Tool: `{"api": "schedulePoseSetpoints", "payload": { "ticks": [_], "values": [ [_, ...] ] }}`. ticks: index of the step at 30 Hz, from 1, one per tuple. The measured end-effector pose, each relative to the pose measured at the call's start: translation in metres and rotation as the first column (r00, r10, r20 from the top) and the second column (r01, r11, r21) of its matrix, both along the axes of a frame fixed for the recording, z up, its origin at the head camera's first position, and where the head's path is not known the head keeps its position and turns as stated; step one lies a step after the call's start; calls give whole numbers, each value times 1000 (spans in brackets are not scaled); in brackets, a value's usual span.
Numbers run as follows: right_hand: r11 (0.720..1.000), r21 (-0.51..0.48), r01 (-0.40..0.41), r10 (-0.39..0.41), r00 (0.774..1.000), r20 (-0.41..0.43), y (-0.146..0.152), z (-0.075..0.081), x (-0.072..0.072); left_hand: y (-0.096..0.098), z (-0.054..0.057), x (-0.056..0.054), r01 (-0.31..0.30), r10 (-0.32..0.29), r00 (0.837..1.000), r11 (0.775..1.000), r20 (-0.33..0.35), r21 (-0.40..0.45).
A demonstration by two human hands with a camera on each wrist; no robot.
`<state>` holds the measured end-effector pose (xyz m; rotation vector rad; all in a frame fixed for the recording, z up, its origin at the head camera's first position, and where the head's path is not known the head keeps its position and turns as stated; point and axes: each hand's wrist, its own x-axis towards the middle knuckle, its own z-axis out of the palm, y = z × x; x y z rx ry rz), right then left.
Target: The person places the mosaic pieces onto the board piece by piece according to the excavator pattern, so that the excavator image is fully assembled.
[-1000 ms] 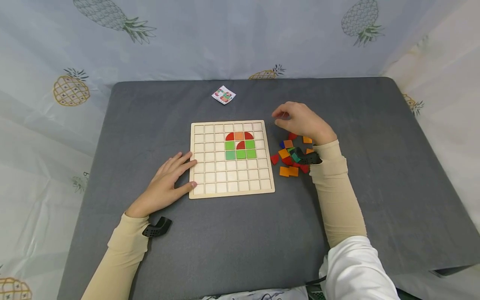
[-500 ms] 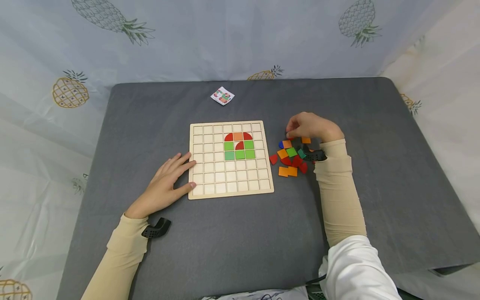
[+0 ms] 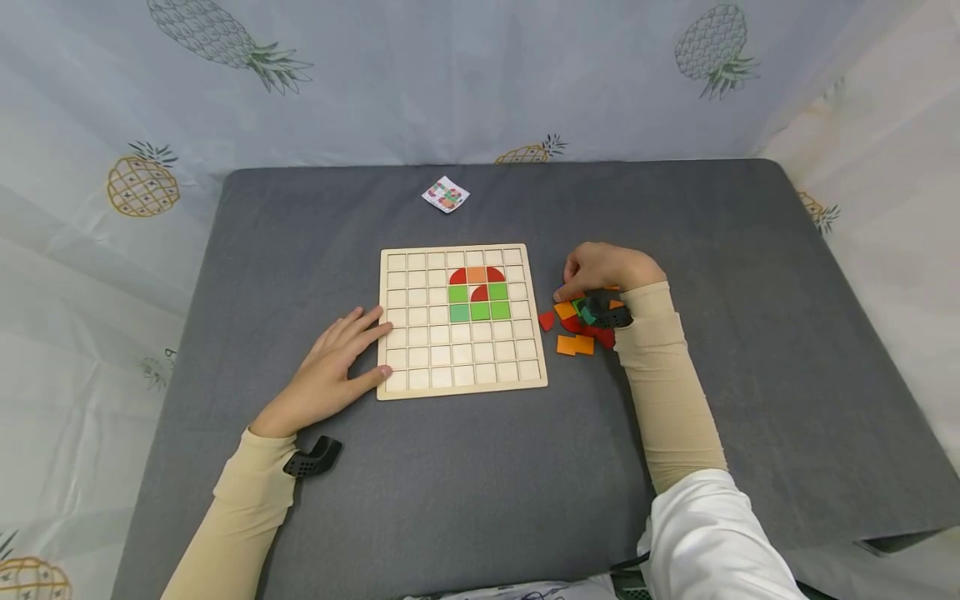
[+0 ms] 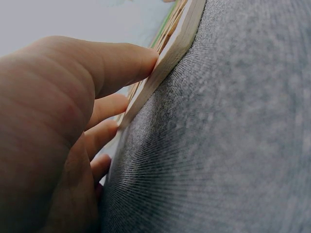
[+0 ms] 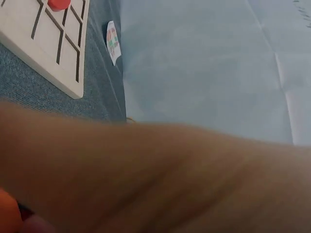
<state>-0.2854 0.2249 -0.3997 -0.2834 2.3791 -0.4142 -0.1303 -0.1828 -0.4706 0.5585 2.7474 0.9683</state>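
My left hand [image 3: 322,375] lies spread at the left edge of a wooden grid board [image 3: 442,353], fingertips and thumb on its rim. In the left wrist view the thumb [image 4: 121,65] touches the board's side [image 4: 170,56]. Red quarter-round, green square and orange square tiles [image 3: 481,310] fill cells in its upper middle. My right hand [image 3: 603,265], fingers bent down, is over the loose tile pile [image 3: 585,344] right of the board. Its thumb and index tips are at the pile's left side; I cannot tell whether they pinch a tile. An orange piece [image 5: 7,213] shows beside them in the right wrist view.
A small printed card [image 3: 446,195] with a coloured pattern lies behind the board. The table has a grey cloth [image 3: 465,492]. Pineapple-print curtains [image 3: 405,75] hang around it. A red tile [image 3: 547,321] sits just off the board's right edge.
My right hand has come down from beyond the pile onto it, passing its far side and then shifting left and nearer. My left hand has stayed on the board.
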Motion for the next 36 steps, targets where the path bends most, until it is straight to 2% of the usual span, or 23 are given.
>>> {"api": "schedulePoseSetpoints", "payload": {
  "ticks": [9, 13, 16, 19, 24, 26, 30, 36],
  "values": [
    [1000, 1, 21, -21, 999, 28, -3, -3, -2, -1, -1, 0, -1, 1, 1000, 1000, 7, -6],
    [999, 10, 31, -31, 999, 15, -6, -3, -2, -2, -1, 0, 0, 0, 1000, 1000, 4, -9],
    [999, -16, 33, -34, 999, -25, -7, -3, -2, -2, -1, 0, -1, 1, 1000, 1000, 3, -4],
    [995, -101, 4, -14, 995, -101, -8, -3, -3, -1, -1, 0, 0, 0, 1000, 1000, 1, -2],
    [969, -242, -55, 0, 975, -221, -15, -1, -3, -1, -1, -1, 3, -3, 1000, 1000, -4, -5],
    [956, -286, -65, 2, 976, -218, -20, -2, -2, -1, -1, -1, 3, -3, 1000, 1000, -5, -4],
    [939, -326, -111, 54, 982, -180, -29, -7, -3, -1, -1, -1, 6, -6, 1000, 1000, -11, -2],
    [952, -274, -135, 102, 986, -131, -32, -11, -1, 0, -2, 0, 4, -4, 1000, 1000, -7, 1]
  ]
}}
